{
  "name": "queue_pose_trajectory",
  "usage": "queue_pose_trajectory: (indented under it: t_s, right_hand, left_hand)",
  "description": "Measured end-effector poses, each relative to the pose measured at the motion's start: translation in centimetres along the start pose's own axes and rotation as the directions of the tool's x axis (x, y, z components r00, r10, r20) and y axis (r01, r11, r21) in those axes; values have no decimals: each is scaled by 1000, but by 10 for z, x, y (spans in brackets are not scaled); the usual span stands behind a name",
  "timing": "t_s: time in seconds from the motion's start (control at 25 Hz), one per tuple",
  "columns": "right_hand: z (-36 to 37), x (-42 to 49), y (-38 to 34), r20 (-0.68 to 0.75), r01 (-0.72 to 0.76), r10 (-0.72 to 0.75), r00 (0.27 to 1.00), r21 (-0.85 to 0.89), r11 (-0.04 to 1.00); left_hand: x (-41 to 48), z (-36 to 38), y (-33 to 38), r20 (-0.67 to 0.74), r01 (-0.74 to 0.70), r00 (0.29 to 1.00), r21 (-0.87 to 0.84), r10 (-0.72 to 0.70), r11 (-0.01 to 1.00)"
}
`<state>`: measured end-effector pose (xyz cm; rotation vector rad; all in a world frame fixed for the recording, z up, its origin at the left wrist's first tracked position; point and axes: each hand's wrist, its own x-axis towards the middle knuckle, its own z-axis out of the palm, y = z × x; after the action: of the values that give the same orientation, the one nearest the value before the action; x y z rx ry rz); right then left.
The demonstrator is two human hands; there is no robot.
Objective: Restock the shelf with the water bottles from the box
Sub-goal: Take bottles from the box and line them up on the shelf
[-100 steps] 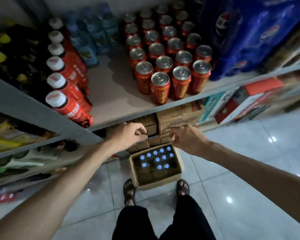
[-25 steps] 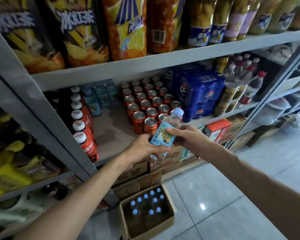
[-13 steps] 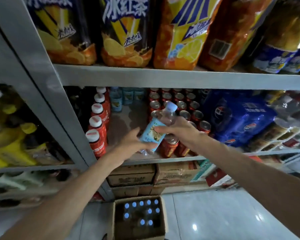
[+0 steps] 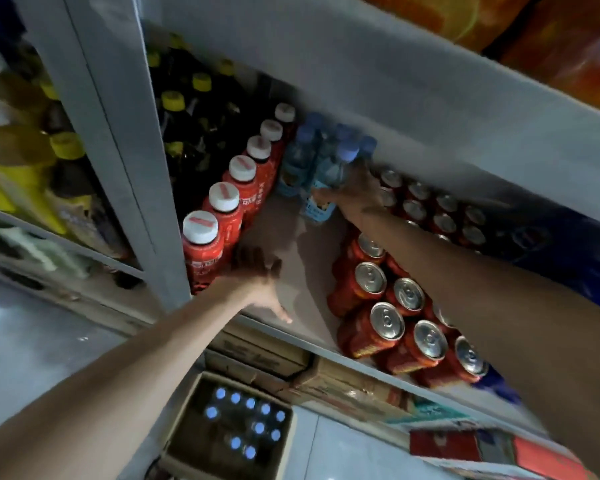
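Observation:
My right hand (image 4: 352,194) reaches deep into the shelf (image 4: 302,258) and grips a water bottle (image 4: 326,188) with a blue cap and light blue label, standing it in front of the other water bottles (image 4: 298,157) at the back. My left hand (image 4: 260,282) hovers open over the bare shelf near its front edge, fingers spread, holding nothing. On the floor below stands the cardboard box (image 4: 284,445) with several blue-capped bottles (image 4: 246,424) inside.
A row of red bottles (image 4: 222,216) with white caps lines the left of the gap. Red cans (image 4: 392,306) fill the right side under my right arm. A grey upright post (image 4: 118,140) stands left; dark yellow-capped bottles (image 4: 191,109) behind it. Brown cartons (image 4: 267,355) sit below.
My right hand has carried the bottle from the shelf front to the back row. My left hand let go of it and now hovers open. The view has tilted and moved closer.

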<state>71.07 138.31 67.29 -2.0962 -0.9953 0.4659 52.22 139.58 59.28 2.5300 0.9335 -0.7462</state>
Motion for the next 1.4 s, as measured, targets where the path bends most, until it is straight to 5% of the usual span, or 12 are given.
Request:
queue_pose_trajectory:
  t_s: [0.2, 0.64, 1.4]
  right_hand:
    - [13, 38, 19, -33, -25, 23, 999, -62, 998]
    - [37, 52, 32, -51, -16, 13, 999, -51, 999]
    - [46, 70, 45, -101, -51, 37, 994, -138, 989]
  left_hand:
    - [14, -3, 7, 51, 12, 998, 142, -19, 990]
    - [30, 0, 11, 218, -14, 976, 51, 2, 999]
    - [36, 9, 14, 59, 36, 997, 126, -43, 991]
